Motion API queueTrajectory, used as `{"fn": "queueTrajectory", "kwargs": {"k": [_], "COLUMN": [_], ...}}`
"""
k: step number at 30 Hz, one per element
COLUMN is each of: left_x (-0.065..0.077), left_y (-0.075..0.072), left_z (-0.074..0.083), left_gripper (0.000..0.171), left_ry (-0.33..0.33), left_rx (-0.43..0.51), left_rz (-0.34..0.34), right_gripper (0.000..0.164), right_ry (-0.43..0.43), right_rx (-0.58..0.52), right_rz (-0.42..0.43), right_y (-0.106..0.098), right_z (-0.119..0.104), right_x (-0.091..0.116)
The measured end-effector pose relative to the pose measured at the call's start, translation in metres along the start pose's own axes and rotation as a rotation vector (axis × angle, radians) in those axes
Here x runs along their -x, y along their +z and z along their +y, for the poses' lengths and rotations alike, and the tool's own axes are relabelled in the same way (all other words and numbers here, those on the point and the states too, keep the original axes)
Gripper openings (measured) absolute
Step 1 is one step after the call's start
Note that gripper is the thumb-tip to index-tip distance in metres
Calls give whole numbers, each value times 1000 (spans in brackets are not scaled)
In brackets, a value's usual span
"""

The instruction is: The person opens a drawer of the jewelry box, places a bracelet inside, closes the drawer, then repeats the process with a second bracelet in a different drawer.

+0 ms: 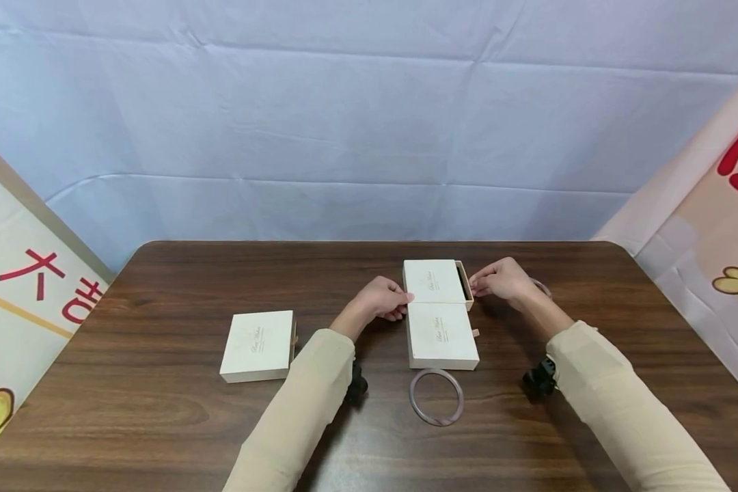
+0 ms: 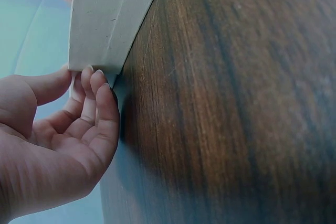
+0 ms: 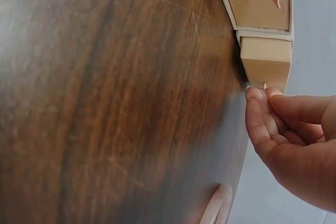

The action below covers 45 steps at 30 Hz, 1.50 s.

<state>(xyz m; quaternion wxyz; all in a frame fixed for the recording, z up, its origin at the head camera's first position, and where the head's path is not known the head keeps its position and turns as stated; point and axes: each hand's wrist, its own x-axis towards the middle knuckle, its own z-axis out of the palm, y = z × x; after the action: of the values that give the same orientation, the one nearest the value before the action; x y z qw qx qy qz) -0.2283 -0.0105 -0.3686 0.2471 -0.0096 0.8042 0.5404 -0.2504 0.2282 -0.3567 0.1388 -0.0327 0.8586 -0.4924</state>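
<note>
White cardboard drawer box, right of frame centre, tan drawer ajar. Left hand: fingers pinch its lower-left corner; right hand: fingers pinch peach ribbon tab. Hard pull, light left grip: box could skid.

Head view: even, soft, fairly bright light; pale glare on the worktop, well nearer the wearer than the fingers; soft shadows beside the sleeves. Left wrist view: dimmer, bluish; dark shadow just beside the left fingers, haze below them. Right wrist view: glare far left of the right fingers, bluish blurred patch below.
</note>
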Motion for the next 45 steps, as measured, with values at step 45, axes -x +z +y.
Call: {"fn": "queueTrajectory", "kwargs": {"k": [45], "left_x": [0], "left_y": [-1], "left_z": [-1], "left_gripper": [23], "left_ry": [-10], "left_rx": [17], "left_rz": [-8], "right_gripper": [25], "right_ry": [37], "right_rx": [138], "right_rz": [56], "right_y": [-18], "right_z": [7], "right_x": [9]}}
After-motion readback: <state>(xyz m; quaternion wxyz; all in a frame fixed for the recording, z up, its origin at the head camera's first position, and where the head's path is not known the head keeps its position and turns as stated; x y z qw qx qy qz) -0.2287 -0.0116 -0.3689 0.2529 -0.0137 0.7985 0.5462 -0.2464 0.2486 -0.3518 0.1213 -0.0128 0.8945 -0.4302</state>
